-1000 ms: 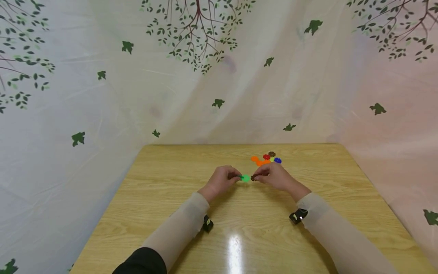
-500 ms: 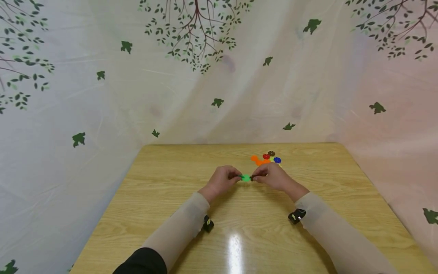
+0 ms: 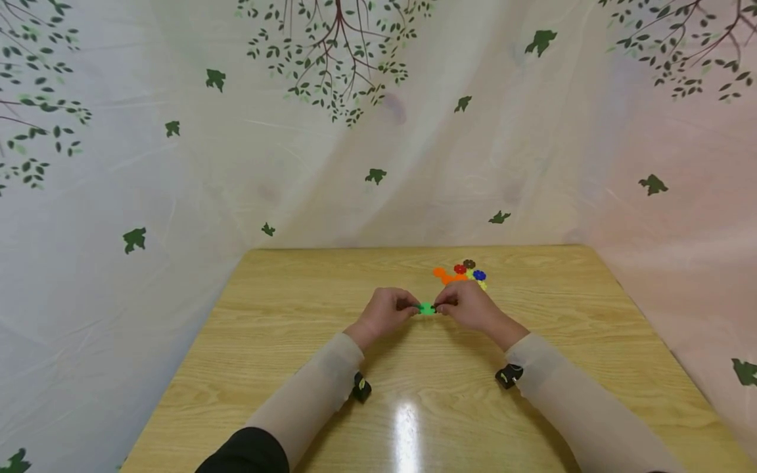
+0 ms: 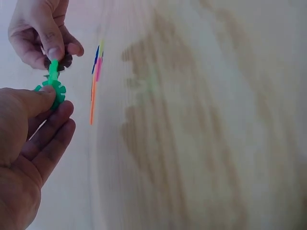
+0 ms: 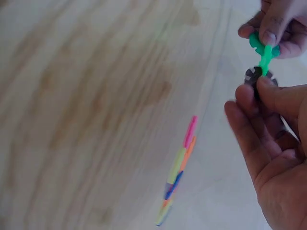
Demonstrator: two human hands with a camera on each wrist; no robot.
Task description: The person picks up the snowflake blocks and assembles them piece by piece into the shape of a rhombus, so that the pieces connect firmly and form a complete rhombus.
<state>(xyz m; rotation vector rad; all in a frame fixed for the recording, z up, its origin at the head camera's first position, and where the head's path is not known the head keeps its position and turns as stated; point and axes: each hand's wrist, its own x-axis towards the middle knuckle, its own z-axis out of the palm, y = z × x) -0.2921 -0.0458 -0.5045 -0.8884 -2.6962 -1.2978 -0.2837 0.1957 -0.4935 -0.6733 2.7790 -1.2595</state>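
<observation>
My left hand (image 3: 387,314) pinches a green notched plastic disc (image 4: 59,91) between thumb and fingers. A lighter green disc (image 3: 427,309) joins onto it crosswise and shows edge-on in both wrist views. From the other side my right hand (image 3: 473,307) grips a dark brown notched disc (image 5: 249,76) by thumb and fingertips. In the right wrist view the brown disc's slot meets the edge of the lighter green disc (image 5: 265,60), right at the thumb. Much of the brown disc is hidden by the right fingers. Both hands are together over the middle of the wooden table (image 3: 331,394).
Behind the right hand lies a group of more discs: orange ones (image 3: 439,272), a red one (image 3: 460,269), a brown one (image 3: 469,263), a blue one (image 3: 480,275) and yellow ones. A pink disc (image 5: 190,132) shows in the right wrist view. Leaf-printed cloth (image 3: 331,197) hangs behind the table.
A second ago a gap separated the brown disc from the lighter green one. The right hand has moved left, and the two discs now meet. The left hand has barely shifted.
</observation>
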